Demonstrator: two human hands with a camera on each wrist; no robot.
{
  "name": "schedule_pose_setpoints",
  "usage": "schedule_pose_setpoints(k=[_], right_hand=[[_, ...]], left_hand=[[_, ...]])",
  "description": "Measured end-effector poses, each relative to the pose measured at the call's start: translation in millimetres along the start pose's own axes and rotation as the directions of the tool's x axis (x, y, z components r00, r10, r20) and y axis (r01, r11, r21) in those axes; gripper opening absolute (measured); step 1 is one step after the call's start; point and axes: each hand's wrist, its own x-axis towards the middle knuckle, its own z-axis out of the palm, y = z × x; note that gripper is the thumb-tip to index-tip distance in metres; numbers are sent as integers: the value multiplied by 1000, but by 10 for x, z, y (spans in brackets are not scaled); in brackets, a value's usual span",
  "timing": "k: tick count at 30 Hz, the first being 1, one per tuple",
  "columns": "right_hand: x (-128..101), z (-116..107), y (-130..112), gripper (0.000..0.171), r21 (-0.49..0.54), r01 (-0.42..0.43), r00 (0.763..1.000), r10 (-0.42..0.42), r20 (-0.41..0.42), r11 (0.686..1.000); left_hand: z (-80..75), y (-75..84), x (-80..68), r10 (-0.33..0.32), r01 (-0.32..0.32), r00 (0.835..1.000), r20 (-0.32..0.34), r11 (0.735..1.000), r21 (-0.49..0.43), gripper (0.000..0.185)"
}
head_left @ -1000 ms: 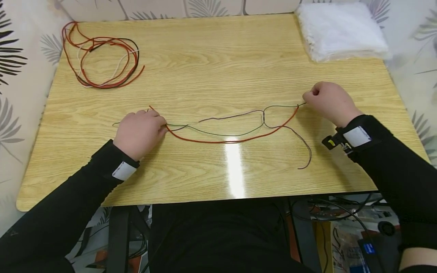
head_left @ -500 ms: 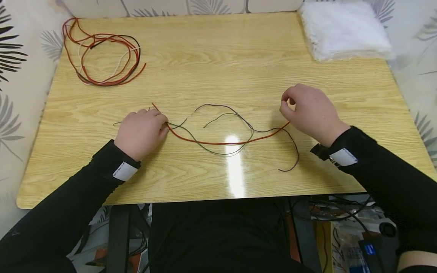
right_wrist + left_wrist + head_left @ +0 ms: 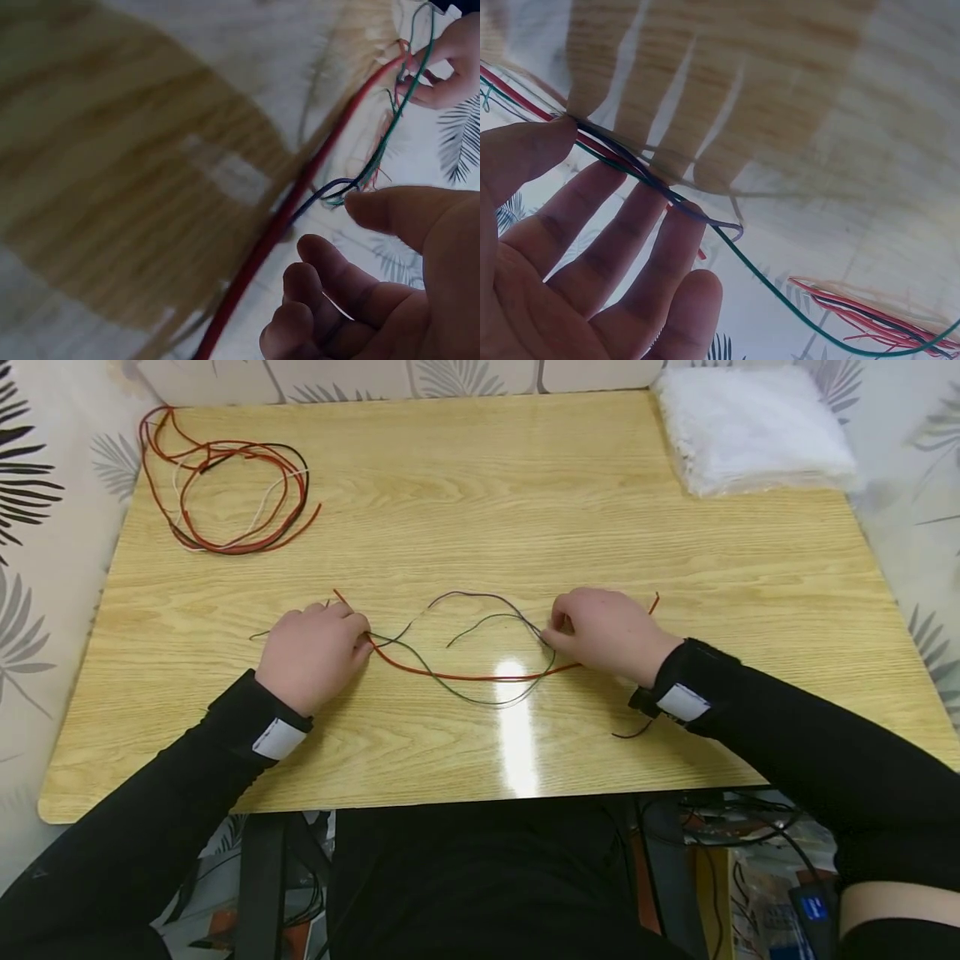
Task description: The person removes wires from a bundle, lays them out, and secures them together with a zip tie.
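Note:
My left hand (image 3: 311, 652) pinches a thin red wire (image 3: 465, 677), a green wire (image 3: 480, 701) and a purple wire (image 3: 480, 592) together above the wooden table. The left wrist view shows these wires pressed between thumb and index finger, running across the other fingers. To the right, my right hand (image 3: 607, 631) hovers where the green and purple wires cross. In the right wrist view its thumb (image 3: 375, 210) is beside the crossing, apart from the loosely bent fingers. Part of the purple wire is hidden under this hand, and the red wire's tip shows beyond it.
A loose coil of red, black and white wires (image 3: 300, 493) lies at the table's back left. A stack of clear plastic bags (image 3: 753, 431) sits at the back right corner. The table's front edge (image 3: 450, 802) runs close to my body.
My right hand has let go of the green wire's end, which sprang back left into a curl. That hand has since moved left to the crossing. My left hand has stayed put.

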Motion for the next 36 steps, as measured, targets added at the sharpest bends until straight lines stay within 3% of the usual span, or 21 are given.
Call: schedule_pose_setpoints(k=[7, 12, 15, 19, 25, 28, 31, 34, 36], right_hand=[[78, 19, -64, 16, -53, 20, 1000, -21, -9, 998], [74, -33, -31, 21, -138, -28, 1000, 29, 11, 990], [68, -78, 34, 25, -195, -83, 995, 92, 38, 977], [37, -147, 177, 16, -234, -138, 988, 149, 32, 962], [-50, -251, 392, 20, -221, -154, 986, 163, 25, 963], [-117, -258, 472, 21, -239, -95, 995, 96, -11, 966], [-176, -231, 538, 23, -290, 28, 994, -57, -93, 957], [-215, -192, 578, 29, -343, 207, 955, -265, -133, 916], [-241, -169, 584, 33, -334, 319, 921, -374, -112, 887]], left_hand=[[0, -6, -12, -4, 4, 1000, 8, 1000, -9, 14], [-15, 0, 1, 2, -2, 1000, 9, 1000, 11, 14], [-21, -1, 5, 6, -6, 1000, 16, 1000, 24, 13], [-28, 0, 7, 4, -5, 1000, 28, 1000, 31, 13], [-38, 9, 7, 0, 0, 1000, 25, 1000, 19, 13], [-34, 6, 3, -2, 2, 1000, 22, 1000, 14, 13], [-22, 0, 2, -4, 4, 1000, 15, 1000, 10, 13], [-16, 0, 4, -5, 5, 1000, 12, 1000, 7, 13], [-18, 6, 11, -6, 6, 1000, 16, 1000, 4, 13]])
